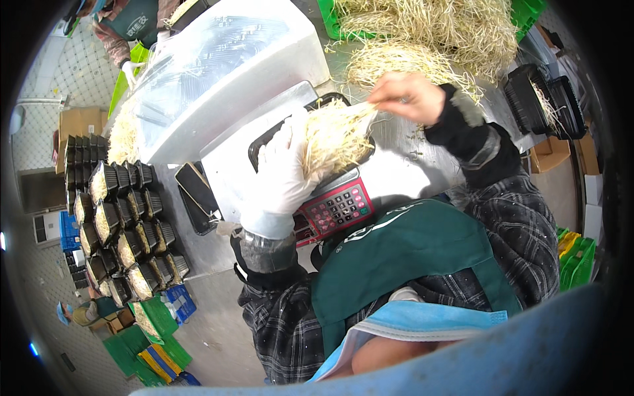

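Head view, looking down on a metal table (211,254). The left hand (281,175), in a white glove, lies against the near left side of a mound of pale sprouts (338,142); how far its fingers are spread or curled cannot be told, as some are hidden. The right hand (409,98), apparently ungloved, is narrowed to a pinch, with thumb and fingers together on strands at the mound's upper right edge. The sprouts fill a black tray (259,150), which sits aslant on a scale with a red keypad panel (337,208) facing the wearer. Beyond the tray stands a metal-sided bin (277,72) holding clear plastic pieces. A loose heap of sprouts (403,63) lies on the table near the right hand, just below a green crate (328,18) piled with more. To the left, a dark flat rectangular object (195,187) lies beside the scale, and filled black trays (129,231) stand in stacked rows. Further black trays (525,99) are at far right. At upper left, a co-worker's gloved hand (129,72) reaches toward another sprout heap (123,135).
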The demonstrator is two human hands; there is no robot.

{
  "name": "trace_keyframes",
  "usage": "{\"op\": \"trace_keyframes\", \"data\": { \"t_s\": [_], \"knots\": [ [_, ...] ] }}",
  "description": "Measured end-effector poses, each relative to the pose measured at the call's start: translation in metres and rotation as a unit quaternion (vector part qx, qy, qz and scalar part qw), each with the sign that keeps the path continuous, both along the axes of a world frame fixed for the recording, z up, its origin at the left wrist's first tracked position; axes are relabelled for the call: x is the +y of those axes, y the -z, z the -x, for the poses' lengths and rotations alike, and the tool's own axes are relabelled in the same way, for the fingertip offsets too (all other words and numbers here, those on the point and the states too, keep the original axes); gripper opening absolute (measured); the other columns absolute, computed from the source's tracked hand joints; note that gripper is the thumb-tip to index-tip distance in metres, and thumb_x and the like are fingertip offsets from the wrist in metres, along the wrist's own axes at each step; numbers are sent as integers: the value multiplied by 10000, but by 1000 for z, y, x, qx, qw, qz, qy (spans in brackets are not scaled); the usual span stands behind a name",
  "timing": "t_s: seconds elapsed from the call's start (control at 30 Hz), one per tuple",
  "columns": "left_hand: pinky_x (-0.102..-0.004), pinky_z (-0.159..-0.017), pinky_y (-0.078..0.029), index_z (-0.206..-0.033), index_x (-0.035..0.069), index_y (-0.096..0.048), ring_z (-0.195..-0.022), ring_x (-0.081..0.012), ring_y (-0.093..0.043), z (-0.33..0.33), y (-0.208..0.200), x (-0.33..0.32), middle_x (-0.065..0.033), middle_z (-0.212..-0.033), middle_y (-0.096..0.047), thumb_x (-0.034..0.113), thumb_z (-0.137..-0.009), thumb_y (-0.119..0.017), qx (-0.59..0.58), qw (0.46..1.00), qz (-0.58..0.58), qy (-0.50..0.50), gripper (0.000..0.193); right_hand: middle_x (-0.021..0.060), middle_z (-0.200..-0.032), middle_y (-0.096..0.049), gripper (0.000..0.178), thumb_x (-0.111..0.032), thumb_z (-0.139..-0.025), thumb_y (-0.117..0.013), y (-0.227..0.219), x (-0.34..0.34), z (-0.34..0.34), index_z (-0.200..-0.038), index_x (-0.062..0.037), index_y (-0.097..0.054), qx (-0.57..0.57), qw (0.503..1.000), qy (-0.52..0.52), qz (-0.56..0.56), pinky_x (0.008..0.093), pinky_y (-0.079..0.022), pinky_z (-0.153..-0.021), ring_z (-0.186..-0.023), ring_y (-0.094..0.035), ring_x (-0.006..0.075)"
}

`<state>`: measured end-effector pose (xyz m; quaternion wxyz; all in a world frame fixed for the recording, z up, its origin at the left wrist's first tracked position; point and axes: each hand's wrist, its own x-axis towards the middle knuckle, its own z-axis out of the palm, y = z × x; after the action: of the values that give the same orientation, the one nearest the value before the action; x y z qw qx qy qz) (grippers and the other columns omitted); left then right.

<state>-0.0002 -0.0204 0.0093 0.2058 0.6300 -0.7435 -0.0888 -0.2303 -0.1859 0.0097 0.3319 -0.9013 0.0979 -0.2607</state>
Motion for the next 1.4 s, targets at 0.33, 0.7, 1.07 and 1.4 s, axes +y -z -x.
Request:
{"op": "trace_keyframes", "data": {
  "t_s": [0.33,0.7,1.07,1.4],
  "knots": [
    [-420,-988,-258,-1338,13,-195,-1179,-321,-353,-7,-15,47,-193,-1289,-313,274,-576,-798,112,981,157,-20,1007,59,-891,-606,183,-100,-815,-565,-40,24,-43,-974,-14,-594,-109,950,-48,-288,251,-465,-706,-803,-584,148],
    [-230,-634,-451,-1014,28,-554,-700,-110,-548,6,107,223,-51,-842,-603,128,-809,-617,549,670,26,-499,237,47,-1186,-484,478,-229,-767,-611,3,19,-1,-1197,-73,-470,37,997,66,-35,277,-314,-894,-1073,-441,159],
    [-220,-475,-422,-773,17,-603,-486,-75,-510,44,97,208,-45,-596,-573,195,-829,-594,422,799,-97,-417,187,41,-1188,-491,498,-212,-762,-619,29,44,16,-1201,-58,-444,-32,984,155,-83,278,-316,-893,-1085,-443,153],
    [-356,-856,-423,-1205,1,-433,-1039,-303,-509,23,-58,27,-235,-1207,-445,271,-579,-767,-122,972,178,-96,759,189,-1136,-503,539,-275,-742,-616,7,54,-75,-1180,-11,-447,64,995,54,59,356,-391,-899,-1085,-473,295]
  ]
}}
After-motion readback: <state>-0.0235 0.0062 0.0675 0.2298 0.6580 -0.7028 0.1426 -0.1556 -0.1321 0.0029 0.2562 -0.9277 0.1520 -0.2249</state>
